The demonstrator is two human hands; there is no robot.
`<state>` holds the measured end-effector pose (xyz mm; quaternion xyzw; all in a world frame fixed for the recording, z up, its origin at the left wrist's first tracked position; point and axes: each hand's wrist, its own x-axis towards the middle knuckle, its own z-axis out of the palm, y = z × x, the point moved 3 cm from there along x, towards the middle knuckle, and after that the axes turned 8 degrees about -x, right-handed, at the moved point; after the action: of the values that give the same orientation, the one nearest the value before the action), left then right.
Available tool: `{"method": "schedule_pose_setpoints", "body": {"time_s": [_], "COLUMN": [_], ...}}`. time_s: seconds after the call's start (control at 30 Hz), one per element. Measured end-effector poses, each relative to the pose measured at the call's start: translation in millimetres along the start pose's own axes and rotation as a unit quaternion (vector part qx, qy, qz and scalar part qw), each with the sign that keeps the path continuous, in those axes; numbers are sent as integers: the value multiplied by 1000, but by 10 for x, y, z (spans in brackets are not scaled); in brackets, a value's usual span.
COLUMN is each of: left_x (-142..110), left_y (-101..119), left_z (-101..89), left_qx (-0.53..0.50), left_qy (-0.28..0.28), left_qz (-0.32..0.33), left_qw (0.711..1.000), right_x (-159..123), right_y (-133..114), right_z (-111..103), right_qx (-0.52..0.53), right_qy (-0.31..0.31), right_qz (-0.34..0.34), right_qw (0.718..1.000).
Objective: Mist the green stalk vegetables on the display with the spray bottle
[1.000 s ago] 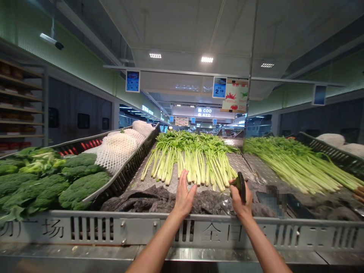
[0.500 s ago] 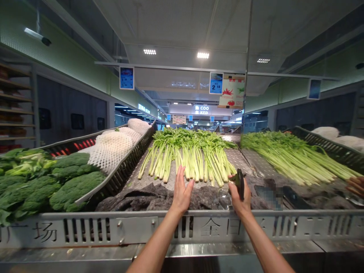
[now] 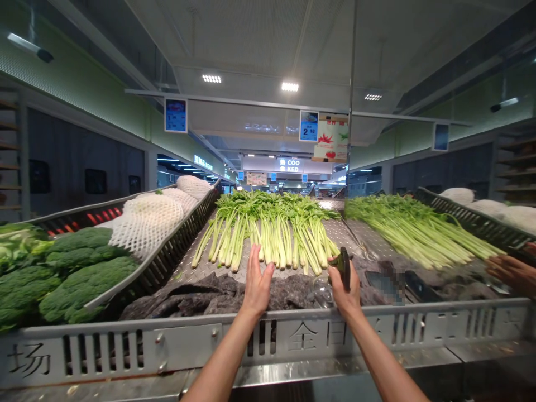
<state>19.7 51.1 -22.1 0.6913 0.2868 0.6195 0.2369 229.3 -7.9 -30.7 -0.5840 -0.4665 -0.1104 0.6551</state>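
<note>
Bunches of celery lie in a row on the metal display shelf, leaves at the back and cut stalk ends toward me. My left hand is held up in front of the stalk ends, fingers extended and holding nothing. In my right hand is a dark curved tool, gripped upright near the rightmost stalks; its exact kind is unclear. Beneath both hands lies a crumpled dark grey cloth. Clear plastic shows beside my right hand.
A grey slotted rail runs along the front. Broccoli and white net-wrapped produce sit at left, by a black crate wall. A mirror panel at right reflects celery and a hand. Price signs hang above.
The view has turned slightly to the right, so the scene sits further left. Both hands keep about the same pose before the celery, the right still holding the dark tool.
</note>
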Motion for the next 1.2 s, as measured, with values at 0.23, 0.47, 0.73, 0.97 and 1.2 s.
{"method": "schedule_pose_setpoints", "body": {"time_s": [0.23, 0.47, 0.73, 0.97, 1.2], "left_x": [15, 127, 165, 125, 108], "left_y": [43, -26, -46, -4, 6], "left_z": [43, 150, 114, 133, 151], "left_qx": [49, 77, 72, 34, 1], "left_qy": [-3, 35, 43, 24, -10], "left_qz": [48, 76, 78, 87, 63], "left_qw": [998, 994, 993, 995, 998], "right_x": [19, 263, 181, 127, 109], "right_y": [-52, -276, -144, -148, -186], "right_z": [0, 52, 248, 215, 195], "right_qx": [5, -32, -63, 4, -5], "right_qy": [-1, 32, 18, 17, 29], "right_qz": [1, -4, 14, -34, -54], "right_qw": [1000, 999, 998, 999, 998]}}
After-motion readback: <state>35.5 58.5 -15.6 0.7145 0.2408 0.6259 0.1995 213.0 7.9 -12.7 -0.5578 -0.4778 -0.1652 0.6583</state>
